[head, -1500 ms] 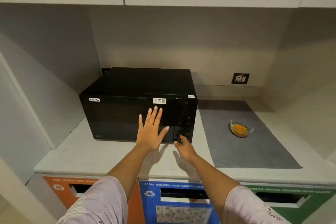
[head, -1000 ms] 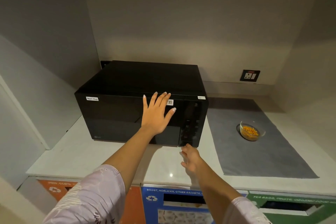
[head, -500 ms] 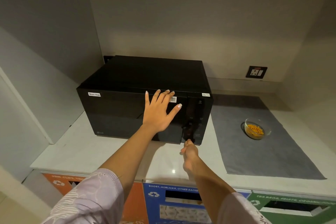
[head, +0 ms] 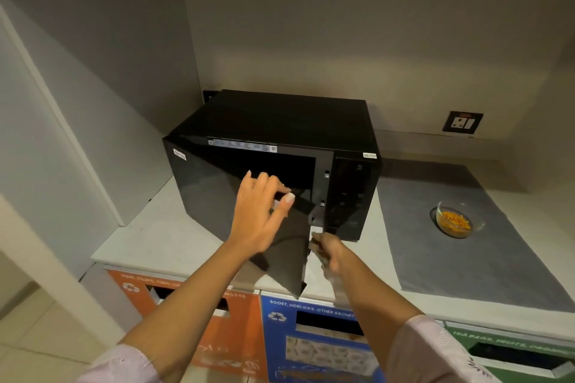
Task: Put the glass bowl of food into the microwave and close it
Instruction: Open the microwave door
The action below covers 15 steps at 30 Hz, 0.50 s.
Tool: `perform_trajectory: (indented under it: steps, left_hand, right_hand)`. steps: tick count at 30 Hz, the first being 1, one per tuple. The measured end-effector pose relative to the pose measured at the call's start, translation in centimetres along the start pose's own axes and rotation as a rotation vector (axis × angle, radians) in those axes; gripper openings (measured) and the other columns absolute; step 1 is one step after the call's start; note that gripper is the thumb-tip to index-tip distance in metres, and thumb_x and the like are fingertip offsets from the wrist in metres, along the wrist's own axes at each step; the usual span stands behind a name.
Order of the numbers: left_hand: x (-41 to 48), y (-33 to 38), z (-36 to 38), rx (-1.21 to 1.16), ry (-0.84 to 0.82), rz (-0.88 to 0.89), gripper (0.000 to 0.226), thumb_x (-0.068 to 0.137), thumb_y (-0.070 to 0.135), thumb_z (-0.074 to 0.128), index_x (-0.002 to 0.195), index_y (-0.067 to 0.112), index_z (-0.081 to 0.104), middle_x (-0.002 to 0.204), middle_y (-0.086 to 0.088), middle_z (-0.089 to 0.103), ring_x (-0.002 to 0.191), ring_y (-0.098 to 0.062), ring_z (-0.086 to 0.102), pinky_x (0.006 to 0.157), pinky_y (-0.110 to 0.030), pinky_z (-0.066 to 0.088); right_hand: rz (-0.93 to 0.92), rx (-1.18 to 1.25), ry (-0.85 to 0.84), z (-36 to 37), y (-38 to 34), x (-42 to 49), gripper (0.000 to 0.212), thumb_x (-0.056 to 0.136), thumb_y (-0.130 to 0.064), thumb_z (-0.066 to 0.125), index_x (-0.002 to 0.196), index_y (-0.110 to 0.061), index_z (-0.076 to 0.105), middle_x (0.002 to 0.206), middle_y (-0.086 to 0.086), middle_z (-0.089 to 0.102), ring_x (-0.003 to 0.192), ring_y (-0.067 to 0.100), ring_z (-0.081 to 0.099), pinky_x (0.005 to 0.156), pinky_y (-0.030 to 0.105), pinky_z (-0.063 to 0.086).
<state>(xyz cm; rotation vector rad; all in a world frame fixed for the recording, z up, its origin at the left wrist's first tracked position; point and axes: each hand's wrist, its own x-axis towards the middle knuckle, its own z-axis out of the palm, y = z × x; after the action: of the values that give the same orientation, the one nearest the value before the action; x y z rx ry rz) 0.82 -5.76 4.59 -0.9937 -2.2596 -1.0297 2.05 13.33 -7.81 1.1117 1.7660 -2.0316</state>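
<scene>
The black microwave [head: 280, 115] stands on the pale counter, and its door [head: 211, 196], hinged on the left, is swung partly out towards me. The dark cavity [head: 280, 168] shows behind it. My left hand [head: 259, 214] curls over the door's free edge, fingers behind and thumb in front. My right hand [head: 326, 250] pinches the lower part of that same edge, just in front of the control panel [head: 351, 196]. The glass bowl [head: 457, 221] with orange food sits alone on the grey mat [head: 466, 261], well right of both hands.
A side wall panel [head: 77, 149] closes off the counter left of the microwave. A wall socket [head: 463, 122] is at the back right, and cabinets hang overhead. Orange [head: 186, 298], blue [head: 311, 336] and green [head: 513, 351] waste bins sit under the counter's front edge.
The microwave door was shut with my left palm flat on it; now it has swung open towards me. My left hand has taken its free edge and my right hand its lower edge.
</scene>
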Motion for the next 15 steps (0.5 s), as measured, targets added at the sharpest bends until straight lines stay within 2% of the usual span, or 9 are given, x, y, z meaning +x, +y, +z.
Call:
perform_trajectory:
  steps: [2,3,4,5,7,9,10,12,15]
  left_hand:
    - [-0.6,0.0,-2.6,-0.051,0.005,-0.031,0.042,0.097,0.05,0.031,0.073,0.02,0.049,0.072,0.009,0.044,0.077,-0.016,0.041,0.077,-0.035,0.038]
    - [-0.7,-0.1,-4.0,-0.048,-0.01,-0.051,0.041,0.096,0.05,0.034,0.067,0.023,0.046,0.067,0.008,0.044,0.074,-0.017,0.041,0.071,-0.036,0.038]
    - [-0.9,-0.3,-5.3,-0.032,-0.03,-0.076,0.04,0.095,0.051,0.039,0.063,0.026,0.043,0.064,0.007,0.045,0.073,-0.016,0.042,0.068,-0.035,0.038]
    - [-1.2,-0.7,-6.5,-0.018,-0.055,-0.111,0.041,0.092,0.051,0.043,0.06,0.026,0.042,0.062,0.006,0.047,0.072,-0.014,0.043,0.068,-0.035,0.039]
    - [-1.7,-1.7,-8.8,-0.004,-0.138,-0.174,0.042,0.087,0.058,0.048,0.061,0.026,0.05,0.066,0.006,0.054,0.076,-0.014,0.047,0.075,-0.038,0.042]
    - [-2.4,-3.0,-10.8,0.094,-0.287,-0.219,0.05,0.077,0.077,0.042,0.085,0.034,0.065,0.097,0.006,0.062,0.102,-0.018,0.049,0.094,-0.038,0.04]
    - [-2.8,-3.5,-11.7,0.157,-0.385,-0.261,0.063,0.07,0.084,0.038,0.104,0.037,0.065,0.12,0.004,0.056,0.121,-0.022,0.041,0.105,-0.038,0.033]
    - [-3.5,-4.1,-13.8,0.236,-0.537,-0.412,0.083,0.069,0.081,0.047,0.137,0.034,0.046,0.153,-0.002,0.027,0.143,-0.026,0.012,0.115,-0.042,0.018]
    - [-4.2,-4.5,-16.2,0.306,-0.642,-0.531,0.092,0.084,0.061,0.055,0.154,0.023,0.007,0.163,-0.005,-0.007,0.149,-0.023,-0.008,0.12,-0.042,0.006]
  right_hand:
    - [-0.049,-0.066,-0.125,1.9,-1.3,-1.3,0.027,0.095,-0.03,0.046,0.071,-0.02,0.056,0.052,-0.012,0.058,0.053,0.005,0.04,0.057,0.022,0.026]
    - [-0.094,-0.087,-0.197,3.2,-1.9,-2.0,0.023,0.094,-0.032,0.047,0.08,-0.021,0.062,0.057,-0.012,0.061,0.05,0.004,0.042,0.054,0.02,0.026]
    - [-0.149,-0.122,-0.259,4.6,-2.4,-2.9,0.023,0.093,-0.036,0.047,0.096,-0.024,0.066,0.072,-0.013,0.067,0.052,0.003,0.05,0.055,0.019,0.033]
    - [-0.206,-0.165,-0.315,6.2,-3.0,-3.8,0.028,0.094,-0.04,0.046,0.111,-0.028,0.065,0.091,-0.015,0.07,0.063,0.003,0.058,0.063,0.02,0.042]
    - [-0.311,-0.231,-0.399,9.5,-3.8,-5.7,0.034,0.095,-0.041,0.044,0.125,-0.035,0.06,0.119,-0.016,0.067,0.093,0.009,0.061,0.087,0.028,0.045]
    - [-0.413,-0.28,-0.469,12.5,-4.4,-8.1,0.034,0.097,-0.033,0.045,0.128,-0.035,0.058,0.132,-0.008,0.062,0.107,0.014,0.057,0.087,0.029,0.041]
    - [-0.456,-0.312,-0.504,13.8,-4.5,-9.2,0.036,0.097,-0.028,0.045,0.132,-0.031,0.055,0.137,-0.004,0.059,0.113,0.015,0.056,0.084,0.025,0.04]
    - [-0.531,-0.337,-0.559,16.3,-4.5,-10.4,0.044,0.1,-0.019,0.042,0.144,-0.019,0.044,0.146,0.002,0.048,0.132,0.017,0.045,0.086,0.014,0.04]
    - [-0.587,-0.398,-0.571,19.6,-3.7,-10.8,0.049,0.102,-0.016,0.041,0.15,-0.014,0.03,0.156,0.007,0.033,0.145,0.02,0.03,0.109,0.023,0.029]
